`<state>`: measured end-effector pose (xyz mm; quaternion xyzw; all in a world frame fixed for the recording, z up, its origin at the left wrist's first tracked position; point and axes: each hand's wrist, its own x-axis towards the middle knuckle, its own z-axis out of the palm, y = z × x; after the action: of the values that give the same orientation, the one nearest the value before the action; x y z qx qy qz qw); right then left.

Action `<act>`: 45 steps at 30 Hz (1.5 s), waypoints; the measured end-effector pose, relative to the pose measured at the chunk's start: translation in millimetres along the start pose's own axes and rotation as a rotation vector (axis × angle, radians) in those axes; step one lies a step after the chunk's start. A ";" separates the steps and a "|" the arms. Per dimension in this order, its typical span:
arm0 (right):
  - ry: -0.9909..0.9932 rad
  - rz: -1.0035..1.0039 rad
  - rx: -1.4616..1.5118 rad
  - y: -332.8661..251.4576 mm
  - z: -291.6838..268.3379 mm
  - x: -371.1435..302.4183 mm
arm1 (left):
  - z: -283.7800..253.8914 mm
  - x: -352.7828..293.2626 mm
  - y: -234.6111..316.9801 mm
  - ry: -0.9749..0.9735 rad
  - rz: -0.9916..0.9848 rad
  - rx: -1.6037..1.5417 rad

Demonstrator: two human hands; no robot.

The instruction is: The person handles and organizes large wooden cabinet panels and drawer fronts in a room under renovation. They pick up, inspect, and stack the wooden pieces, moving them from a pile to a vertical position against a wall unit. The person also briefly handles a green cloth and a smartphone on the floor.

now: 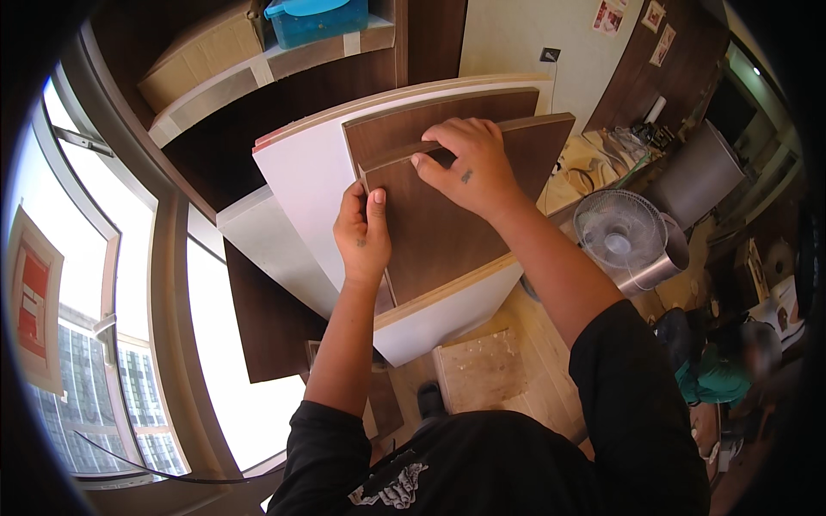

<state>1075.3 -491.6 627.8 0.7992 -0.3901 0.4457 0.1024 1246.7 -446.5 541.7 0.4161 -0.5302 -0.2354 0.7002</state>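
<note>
A dark brown wood panel (460, 228) stands on edge in front of me, tilted. My left hand (363, 232) grips its left edge, thumb on the front face and fingers behind. Over the top edge curls my right hand (471, 163), thumb on the near side and fingertips reaching beyond the edge. Just behind it leans a second brown panel (413, 118), with a larger white panel (297, 176) at the back. The front panel's lower edge meets a white board with a pale wood edge (456, 322); whether it rests on it I cannot tell.
Shelving with a cardboard box (206, 56) and blue plastic bin (314, 21) rises behind. At left are windows (112, 327). A fan (618, 236) and a cluttered table (598, 163) stand at right. A person in green (718, 374) is lower right. A stained board (483, 371) lies on the floor.
</note>
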 end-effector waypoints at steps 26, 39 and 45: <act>-0.020 0.023 0.015 -2.7 -3.7 -3.7 | -1.5 -5.0 5.8 0.000 0.013 0.020; -0.026 0.024 -0.038 -7.2 -3.6 -4.4 | -1.0 -7.0 7.9 -0.001 0.011 0.001; -0.031 0.025 0.000 -5.3 -5.8 -5.1 | -1.0 -7.0 9.0 0.011 0.011 0.030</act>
<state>1073.9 -482.3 628.1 0.8011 -0.4016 0.4344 0.0910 1244.3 -435.8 545.2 0.4250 -0.5321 -0.2214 0.6980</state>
